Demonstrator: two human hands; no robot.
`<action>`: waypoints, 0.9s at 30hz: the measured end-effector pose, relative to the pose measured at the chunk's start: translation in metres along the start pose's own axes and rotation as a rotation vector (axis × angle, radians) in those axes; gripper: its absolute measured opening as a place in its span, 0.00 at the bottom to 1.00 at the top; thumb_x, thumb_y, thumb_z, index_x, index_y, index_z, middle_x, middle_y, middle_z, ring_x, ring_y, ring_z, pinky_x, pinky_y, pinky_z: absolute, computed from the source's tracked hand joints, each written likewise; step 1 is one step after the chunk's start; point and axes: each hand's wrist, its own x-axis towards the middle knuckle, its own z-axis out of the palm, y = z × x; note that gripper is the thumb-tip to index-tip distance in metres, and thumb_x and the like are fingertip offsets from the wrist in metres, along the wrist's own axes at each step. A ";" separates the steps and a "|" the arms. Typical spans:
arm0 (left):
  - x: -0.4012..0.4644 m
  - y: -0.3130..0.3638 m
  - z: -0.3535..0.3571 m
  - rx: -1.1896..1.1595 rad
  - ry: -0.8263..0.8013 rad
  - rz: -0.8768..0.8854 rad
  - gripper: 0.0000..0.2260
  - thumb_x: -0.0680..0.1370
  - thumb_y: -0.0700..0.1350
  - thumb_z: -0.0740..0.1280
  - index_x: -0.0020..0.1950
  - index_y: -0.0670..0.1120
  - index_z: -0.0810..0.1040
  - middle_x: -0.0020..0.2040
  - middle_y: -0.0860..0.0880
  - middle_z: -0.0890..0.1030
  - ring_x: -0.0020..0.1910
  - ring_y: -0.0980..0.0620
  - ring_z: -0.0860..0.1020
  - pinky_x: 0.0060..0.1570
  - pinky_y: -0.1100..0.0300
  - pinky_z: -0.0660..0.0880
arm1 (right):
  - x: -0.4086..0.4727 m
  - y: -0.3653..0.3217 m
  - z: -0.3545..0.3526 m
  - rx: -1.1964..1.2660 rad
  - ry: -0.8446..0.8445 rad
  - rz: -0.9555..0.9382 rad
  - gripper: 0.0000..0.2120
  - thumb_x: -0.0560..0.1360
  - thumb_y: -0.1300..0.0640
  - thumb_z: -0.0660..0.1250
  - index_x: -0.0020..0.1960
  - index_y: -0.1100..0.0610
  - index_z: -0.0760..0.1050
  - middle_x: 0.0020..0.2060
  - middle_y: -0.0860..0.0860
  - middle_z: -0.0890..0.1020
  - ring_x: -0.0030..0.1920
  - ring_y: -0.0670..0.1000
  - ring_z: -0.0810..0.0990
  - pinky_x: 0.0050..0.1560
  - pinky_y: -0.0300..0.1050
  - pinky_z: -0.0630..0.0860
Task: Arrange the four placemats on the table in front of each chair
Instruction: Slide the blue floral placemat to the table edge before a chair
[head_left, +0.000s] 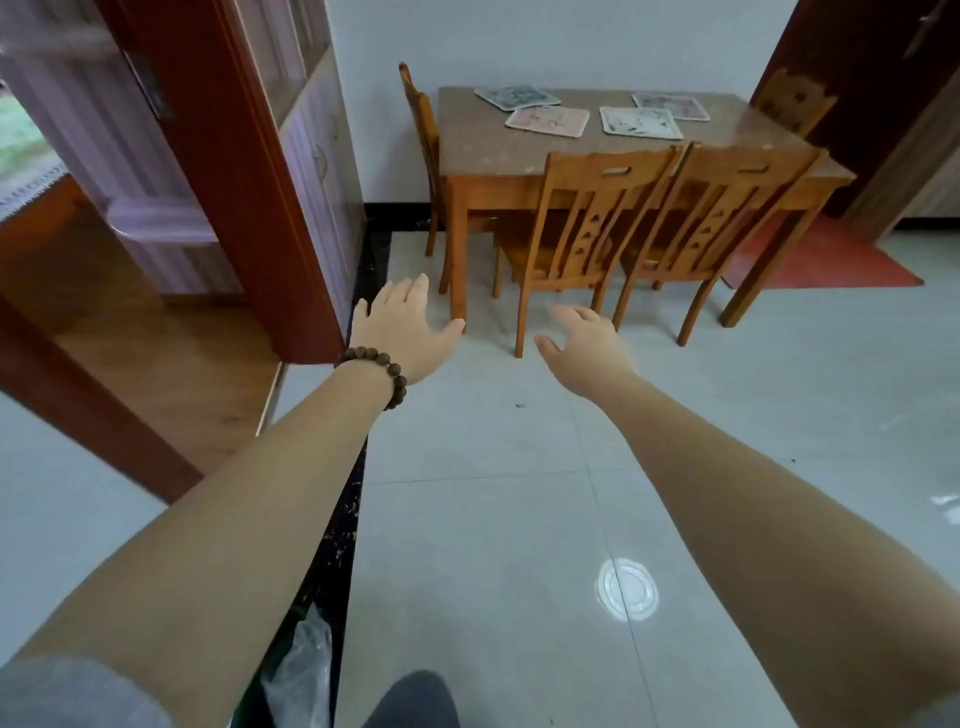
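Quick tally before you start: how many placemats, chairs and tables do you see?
Placemats: 4
Chairs: 4
Table: 1
Total: 9

The printed patterns on the four placemats were too small to make out. The far-right chair was half hidden behind the table (only its backrest showed), and the doorway was blurred.
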 end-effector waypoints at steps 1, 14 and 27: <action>0.001 0.000 0.002 0.013 -0.008 -0.010 0.34 0.76 0.64 0.55 0.76 0.47 0.54 0.76 0.47 0.60 0.75 0.46 0.55 0.71 0.42 0.51 | 0.004 0.001 0.002 -0.011 -0.005 0.002 0.26 0.79 0.45 0.56 0.74 0.54 0.59 0.72 0.54 0.65 0.71 0.58 0.61 0.69 0.57 0.62; 0.125 -0.048 0.048 0.059 -0.040 -0.053 0.33 0.76 0.63 0.54 0.76 0.47 0.53 0.76 0.47 0.60 0.75 0.46 0.55 0.71 0.41 0.52 | 0.146 0.002 0.066 -0.047 -0.049 -0.048 0.25 0.78 0.45 0.56 0.72 0.53 0.61 0.71 0.54 0.67 0.70 0.58 0.63 0.65 0.57 0.65; 0.355 -0.130 0.056 0.062 -0.087 -0.075 0.33 0.77 0.63 0.55 0.77 0.47 0.53 0.76 0.47 0.59 0.75 0.46 0.53 0.72 0.43 0.51 | 0.386 -0.063 0.090 -0.001 -0.081 0.009 0.25 0.78 0.45 0.56 0.72 0.52 0.61 0.71 0.53 0.67 0.70 0.58 0.63 0.63 0.57 0.70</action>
